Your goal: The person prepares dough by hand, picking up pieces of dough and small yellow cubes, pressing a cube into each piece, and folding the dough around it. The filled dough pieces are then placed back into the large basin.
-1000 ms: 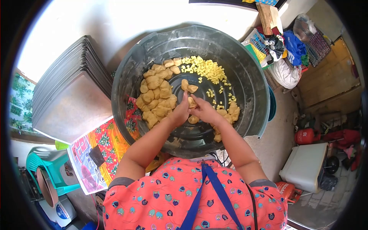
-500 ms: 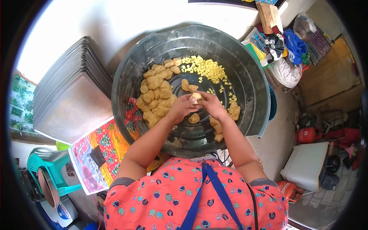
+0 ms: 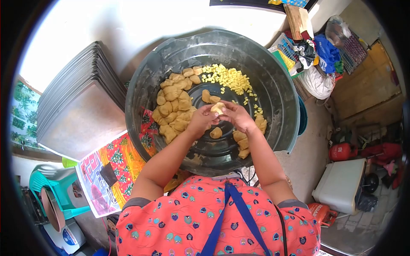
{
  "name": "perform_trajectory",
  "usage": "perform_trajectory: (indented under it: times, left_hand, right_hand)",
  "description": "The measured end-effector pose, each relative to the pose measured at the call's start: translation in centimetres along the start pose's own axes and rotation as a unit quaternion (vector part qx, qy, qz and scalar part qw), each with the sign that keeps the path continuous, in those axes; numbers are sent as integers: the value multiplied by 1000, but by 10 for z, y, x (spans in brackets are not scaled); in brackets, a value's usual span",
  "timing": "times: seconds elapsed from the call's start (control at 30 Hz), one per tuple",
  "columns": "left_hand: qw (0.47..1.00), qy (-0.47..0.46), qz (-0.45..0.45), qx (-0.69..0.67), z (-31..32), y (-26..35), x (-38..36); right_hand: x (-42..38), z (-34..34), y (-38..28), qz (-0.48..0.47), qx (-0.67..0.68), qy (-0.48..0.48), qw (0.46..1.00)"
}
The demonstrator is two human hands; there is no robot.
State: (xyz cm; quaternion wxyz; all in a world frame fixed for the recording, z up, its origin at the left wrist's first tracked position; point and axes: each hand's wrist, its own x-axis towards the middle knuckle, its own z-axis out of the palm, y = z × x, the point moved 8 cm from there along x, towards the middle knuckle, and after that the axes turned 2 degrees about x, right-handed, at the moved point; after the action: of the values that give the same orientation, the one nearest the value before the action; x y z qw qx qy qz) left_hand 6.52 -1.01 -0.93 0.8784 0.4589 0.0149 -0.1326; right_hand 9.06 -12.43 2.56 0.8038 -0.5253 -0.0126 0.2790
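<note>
Over the middle of a big dark round tub (image 3: 273,81), my left hand (image 3: 201,121) and my right hand (image 3: 237,117) hold one piece of dough (image 3: 218,108) between their fingertips. The dough looks pale and spread on top. Just beyond it lie two small dough pieces (image 3: 206,95), and a single dough ball (image 3: 216,132) sits below my hands. Many tan dough balls (image 3: 173,102) crowd the tub's left side. Small yellow cubes (image 3: 230,79) are scattered at the upper right. More dough (image 3: 241,143) lies beside my right forearm.
A tall stack of metal trays (image 3: 81,102) leans left of the tub. A teal plastic chair (image 3: 64,192) stands lower left. Bags and baskets (image 3: 316,77) are piled upper right. A white box (image 3: 341,185) and an orange gas cylinder (image 3: 323,213) are lower right.
The dough between my hands looks wider and more opened out, and my fingers have shifted around it. The view has moved very slightly.
</note>
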Motion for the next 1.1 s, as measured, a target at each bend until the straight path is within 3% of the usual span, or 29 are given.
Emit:
perform_trajectory:
  times: [0.1,0.27,0.4,0.47,0.5,0.57,0.63,0.7,0.73,0.77,0.83,0.93,0.97,1.03,1.07,1.1]
  left_hand:
    - [995,22,47,84,-5,2,0]
    - [978,23,148,143,-1,9,0]
    - [968,28,78,237,9,16,-10]
    - [938,30,24,346,12,11,-15]
    - [880,-7,52,471,15,5,-15]
    - [712,-89,112,688,18,-19,-16]
    - [645,-149,102,742,30,-29,-26]
    - [578,-168,134,787,34,-44,-30]
    - [573,-158,132,793,34,-49,-28]
    - [586,-151,138,784,32,-50,-27]
    - [609,-136,145,768,31,-45,-28]
    - [706,-126,107,689,18,-48,-17]
    - [791,-113,74,597,12,-45,-13]
    - [920,-78,8,384,2,-38,-2]
    - [975,-58,-58,206,9,-25,-4]
    - [984,-34,-56,168,8,-18,-3]
  right_hand:
    - [-2,-4,-2,1,-198,37,980]
    - [-4,-3,-12,-31,-261,68,962]
    - [-32,0,-64,-133,-287,142,938]
    - [-80,10,-131,-253,-383,261,850]
    - [-102,2,-156,-291,-365,335,819]
    - [-137,-26,-203,-378,-367,396,752]
    - [-164,-65,-231,-382,-407,481,676]
    - [-168,-97,-240,-279,-534,526,601]
    - [-165,-104,-236,-245,-571,531,576]
    - [-163,-110,-233,-211,-606,534,550]
    - [-153,-77,-229,-276,-610,476,570]
    - [-123,-10,-200,-329,-609,333,640]
    - [-111,9,-188,-341,-600,266,673]
    - [-80,20,-148,-299,-550,192,755]
    - [-60,21,-126,-202,-532,168,805]
    - [-44,19,-102,-102,-508,140,844]
